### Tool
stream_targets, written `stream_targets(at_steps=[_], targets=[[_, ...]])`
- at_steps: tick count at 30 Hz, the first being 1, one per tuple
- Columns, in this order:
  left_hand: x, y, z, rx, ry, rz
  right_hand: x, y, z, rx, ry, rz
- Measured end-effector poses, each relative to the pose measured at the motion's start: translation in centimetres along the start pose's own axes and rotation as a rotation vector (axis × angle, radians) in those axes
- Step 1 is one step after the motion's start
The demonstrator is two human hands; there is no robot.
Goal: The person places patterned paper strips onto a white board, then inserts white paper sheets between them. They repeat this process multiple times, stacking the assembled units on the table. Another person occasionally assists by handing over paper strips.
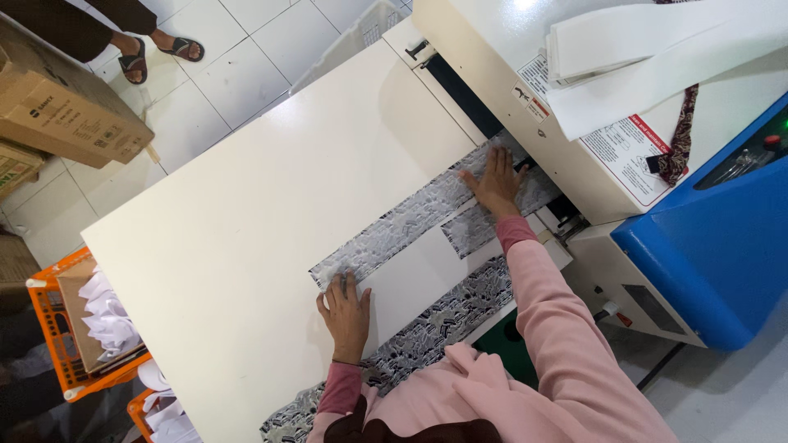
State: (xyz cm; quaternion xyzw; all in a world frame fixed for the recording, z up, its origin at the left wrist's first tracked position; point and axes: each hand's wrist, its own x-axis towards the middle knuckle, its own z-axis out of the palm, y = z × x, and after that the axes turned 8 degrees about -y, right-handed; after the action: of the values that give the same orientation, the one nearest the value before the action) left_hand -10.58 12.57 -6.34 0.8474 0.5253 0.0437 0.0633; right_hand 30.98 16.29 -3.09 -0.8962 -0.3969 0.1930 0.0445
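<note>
A long strip of black-and-white patterned fabric (410,220) is laid flat on the white desk (246,205), its long axis running from the near edge where the person stands toward the slot of the cream-coloured machine (574,148) at the far right corner. A plain white interlining piece (414,283) is laid beside and partly over it, and a second patterned strip (460,308) is seen along the near edge.

The right hand (496,182) is pressed on the strip's far end, just at the machine's mouth, fingers spread flat and released, nothing being gripped. The left hand (346,316) is rested on the strip's near end, palm down, fingers likewise flat and holding nothing. The fabric is thus spanned between both hands, the right one being nearer the slot.

The fabric appears thin, soft and densely printed; the interlining looks smooth and stiffer. Folded white pieces (657,49) are stacked on the machine's top, beside a blue housing (706,246). An orange crate (57,328) of white pieces and cardboard boxes (66,107) are seen on the tiled floor beyond the desk's left edge.
</note>
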Motion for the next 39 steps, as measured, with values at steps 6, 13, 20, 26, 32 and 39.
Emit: stream_targets(at_steps=[6, 13, 20, 26, 32, 39], targets=[[-0.9, 1.0, -0.9, -0.064, 0.01, 0.024, -2.4, 0.9, 1.3, 0.024, 0.18, -0.228], [-5.4, 3.3, -1.6, -0.363, -0.422, 0.249, -13.9, 1.8, 6.8, 0.208, -0.02, -0.668], [-6.1, 2.7, -1.5, -0.353, -0.337, 0.376, -22.5, 2.9, 7.7, 0.066, -0.185, -0.731], [-6.8, 3.1, -4.6, -0.228, -0.093, 0.575, -23.8, 1.5, 5.4, -0.077, -0.102, -0.843], [-7.5, 3.9, -7.7, -0.621, -0.21, 0.552, -24.7, -0.4, 4.0, -0.076, -0.437, -1.042], [-8.1, -5.7, -8.9, -0.832, -0.885, 0.264, -17.2, 3.8, -2.3, 0.013, -0.709, -0.645]])
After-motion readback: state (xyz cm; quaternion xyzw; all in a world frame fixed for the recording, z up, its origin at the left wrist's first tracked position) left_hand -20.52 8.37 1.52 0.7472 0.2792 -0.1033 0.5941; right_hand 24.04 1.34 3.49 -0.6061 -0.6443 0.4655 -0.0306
